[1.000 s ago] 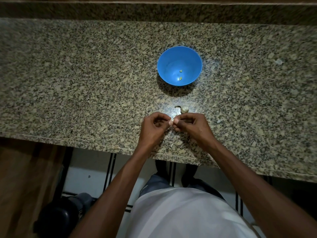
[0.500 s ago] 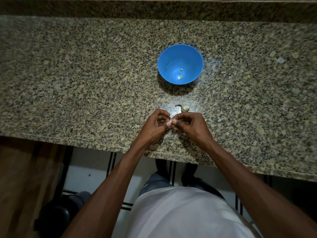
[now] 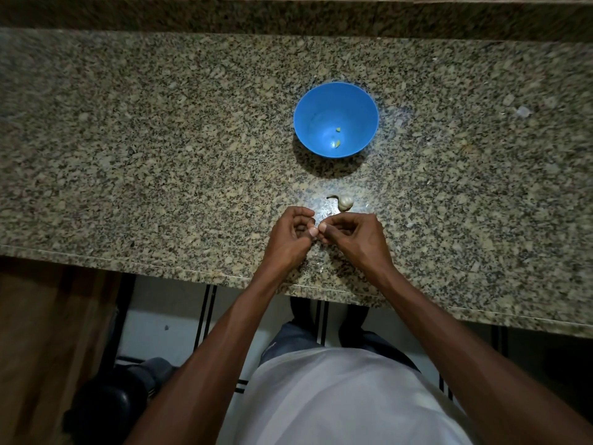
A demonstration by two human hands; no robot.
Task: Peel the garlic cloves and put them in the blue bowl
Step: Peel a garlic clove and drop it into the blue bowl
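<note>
At six o'clock, nearest the camera, a person's white shirt [image 3: 346,399] fills the lower edge, with grey trousers [image 3: 288,338] above it and a pale tiled floor [image 3: 160,329] with dark lines to either side. At seven o'clock a dark rounded object [image 3: 106,409] sits on the floor; what it is cannot be told.

Both bare forearms reach up from there to the near edge of the speckled beige-and-black granite countertop [image 3: 160,155]. The left hand [image 3: 290,236] and the right hand [image 3: 353,234] meet just above that edge, fingers curled tight and thumb tips almost touching. They pinch something very small between them; it is hidden by the fingertips, so whether it is a garlic clove cannot be told.

Just beyond the right hand, at one o'clock from it, a small pale garlic bulb [image 3: 346,203] with a curled brown stem lies on the counter, apart from the fingers. Small pale flecks [image 3: 324,215] that look like skin lie beside it.

Farther on, at twelve o'clock from the hands, the round blue plastic bowl [image 3: 308,123] stands upright on the counter, well apart from the garlic. Two small yellowish peeled pieces [image 3: 337,136] lie at its bottom.

At the far edge a raised granite backsplash [image 3: 288,17] runs across.
</note>
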